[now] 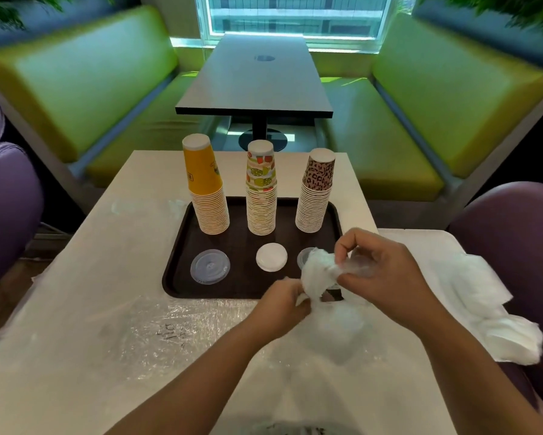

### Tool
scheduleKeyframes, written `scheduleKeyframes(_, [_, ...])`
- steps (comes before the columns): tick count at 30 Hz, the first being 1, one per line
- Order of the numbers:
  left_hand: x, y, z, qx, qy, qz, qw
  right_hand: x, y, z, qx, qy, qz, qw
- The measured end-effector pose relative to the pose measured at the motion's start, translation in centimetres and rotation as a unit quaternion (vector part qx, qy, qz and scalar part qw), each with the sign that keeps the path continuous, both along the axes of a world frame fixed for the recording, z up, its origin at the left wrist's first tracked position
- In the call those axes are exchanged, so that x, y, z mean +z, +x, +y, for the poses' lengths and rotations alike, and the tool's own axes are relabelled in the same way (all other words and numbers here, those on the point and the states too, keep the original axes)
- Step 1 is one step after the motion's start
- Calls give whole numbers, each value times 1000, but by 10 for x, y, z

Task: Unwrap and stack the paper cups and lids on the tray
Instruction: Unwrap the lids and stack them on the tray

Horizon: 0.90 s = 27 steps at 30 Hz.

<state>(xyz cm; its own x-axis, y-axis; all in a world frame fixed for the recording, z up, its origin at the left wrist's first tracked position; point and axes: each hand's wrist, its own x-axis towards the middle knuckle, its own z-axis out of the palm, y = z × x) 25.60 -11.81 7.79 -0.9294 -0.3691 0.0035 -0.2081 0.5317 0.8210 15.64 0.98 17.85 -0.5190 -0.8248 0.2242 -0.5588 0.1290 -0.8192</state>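
A dark brown tray (pixel 182 271) holds three upside-down cup stacks: yellow (pixel 208 189), fruit-patterned (pixel 261 193) and leopard-patterned (pixel 315 196). In front of them lie a clear lid (pixel 210 266), a white lid (pixel 271 257) and a third lid (pixel 304 255) half hidden behind crumpled clear plastic wrap (pixel 318 273). Both hands work over the tray's near right corner. My left hand (pixel 284 304) pinches the lower part of the wrap. My right hand (pixel 380 268) grips its upper part. What is inside the wrap is blurred.
Loose clear plastic film (pixel 157 334) lies over the white table in front of the tray. White crumpled wrapping (pixel 490 315) is heaped at the table's right edge. Green benches and a dark table (pixel 251 80) stand beyond; purple chairs flank me.
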Motion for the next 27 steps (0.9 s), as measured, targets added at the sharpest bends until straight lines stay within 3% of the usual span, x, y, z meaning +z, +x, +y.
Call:
scheduleKeyframes(3, [-5, 0, -17, 29, -80, 18, 996, -2, -2, 3, 3, -8, -8, 1000])
scheduleKeyframes(7, [21, 11, -2, 81, -9, 76, 994, -9, 2, 1, 17, -14, 0, 1000])
scheduleKeyframes(10, [40, 13, 7, 58, 126, 122, 983, -13, 4, -4, 26, -20, 10, 999])
scheduleKeyframes(12, [51, 12, 5, 94, 280, 129, 947, -15, 3, -8, 11, -14, 37, 999])
scheduleKeyframes(14, [59, 12, -1, 133, 364, 141, 911, -16, -1, -8, -27, 7, 64, 998])
scheduleKeyframes(19, [62, 24, -24, 216, 287, 177, 916, -11, -19, 0, -54, 36, -12, 998])
scheduleKeyframes(27, [56, 47, -28, 213, 343, 134, 905, -2, 1, 1, 93, 18, -84, 992])
